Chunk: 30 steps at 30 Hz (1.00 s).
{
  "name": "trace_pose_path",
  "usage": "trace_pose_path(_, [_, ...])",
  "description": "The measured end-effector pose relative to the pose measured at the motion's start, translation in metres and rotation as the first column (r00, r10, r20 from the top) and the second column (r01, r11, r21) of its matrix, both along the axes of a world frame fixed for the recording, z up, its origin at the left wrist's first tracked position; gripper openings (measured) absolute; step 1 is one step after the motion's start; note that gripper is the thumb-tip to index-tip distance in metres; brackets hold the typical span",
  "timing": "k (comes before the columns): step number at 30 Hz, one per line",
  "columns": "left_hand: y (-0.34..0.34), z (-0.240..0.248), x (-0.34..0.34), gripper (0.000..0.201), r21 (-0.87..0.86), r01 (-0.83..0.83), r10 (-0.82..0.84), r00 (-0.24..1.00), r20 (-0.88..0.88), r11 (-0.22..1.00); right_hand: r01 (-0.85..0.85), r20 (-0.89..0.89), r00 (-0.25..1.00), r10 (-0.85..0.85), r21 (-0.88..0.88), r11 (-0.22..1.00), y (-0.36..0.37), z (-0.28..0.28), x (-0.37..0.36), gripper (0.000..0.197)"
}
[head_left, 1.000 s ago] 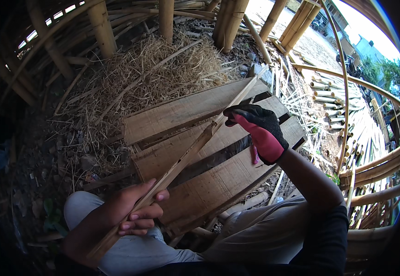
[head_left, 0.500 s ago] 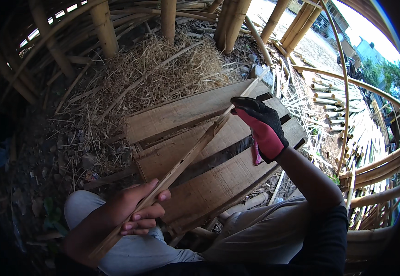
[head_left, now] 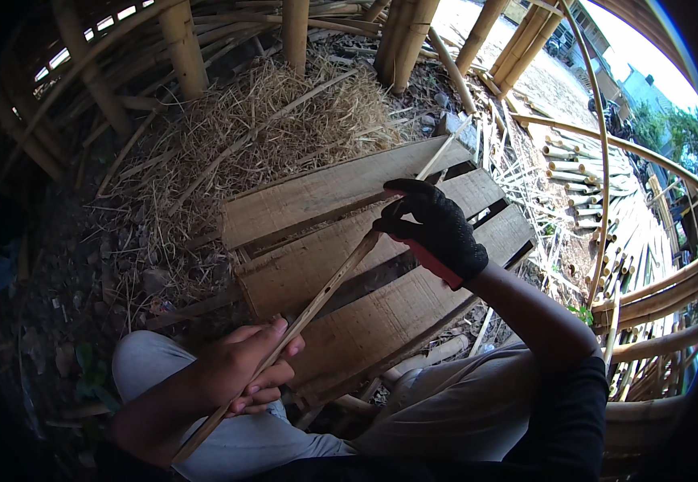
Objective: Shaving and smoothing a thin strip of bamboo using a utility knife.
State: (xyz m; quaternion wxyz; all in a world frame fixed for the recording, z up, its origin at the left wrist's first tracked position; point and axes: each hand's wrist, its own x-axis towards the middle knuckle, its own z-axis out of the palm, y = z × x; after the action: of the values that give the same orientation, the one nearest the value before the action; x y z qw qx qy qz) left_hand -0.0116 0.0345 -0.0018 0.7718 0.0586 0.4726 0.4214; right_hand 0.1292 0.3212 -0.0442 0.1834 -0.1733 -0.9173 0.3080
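A long, narrow bamboo strip (head_left: 330,289) runs slantwise from my lap up over a low slatted wooden bench. Its lower part is wrapped by the fingers of my bare left hand (head_left: 254,368), close to my knee. My right hand (head_left: 437,233), in a black and red work glove, closes thumb and fingers around the strip farther up, above the planks. A thin, pale end of the strip shows beyond the glove. The glove hides the stretch of strip between its fingers.
The wooden bench (head_left: 300,197) has wide planks with gaps between them. Behind it lies a heap of bamboo shavings (head_left: 284,120). Upright bamboo posts (head_left: 295,36) stand at the back. Cut bamboo pieces (head_left: 574,177) are piled on the right, near a bent pole (head_left: 598,104).
My right hand has slid down the strip toward my left hand, and its fingers have bent around it. The strip has turned slightly; my left hand has shifted a little.
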Motion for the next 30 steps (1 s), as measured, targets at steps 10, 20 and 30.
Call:
trace_pose_path(10, [-0.001, -0.003, 0.004, 0.039, 0.004, 0.028, -0.027, 0.993, -0.112, 1.0, -0.01, 0.0, 1.0, 0.01, -0.213, 0.977, 0.001, -0.012, -0.006, 0.024])
trace_pose_path(20, [-0.004, -0.006, -0.013, 0.04, 0.015, -0.014, 0.014, 1.0, 0.025, 1.0, -0.283, 0.076, 0.941, 0.329, -0.353, 0.892, -0.001, 0.014, 0.005, 0.024])
trace_pose_path(30, [-0.004, -0.008, -0.019, 0.043, 0.028, -0.04, 0.038, 0.998, 0.055, 0.999, -0.226, 0.105, 0.94, 0.326, -0.525, 0.821, 0.007, 0.044, 0.02, 0.05])
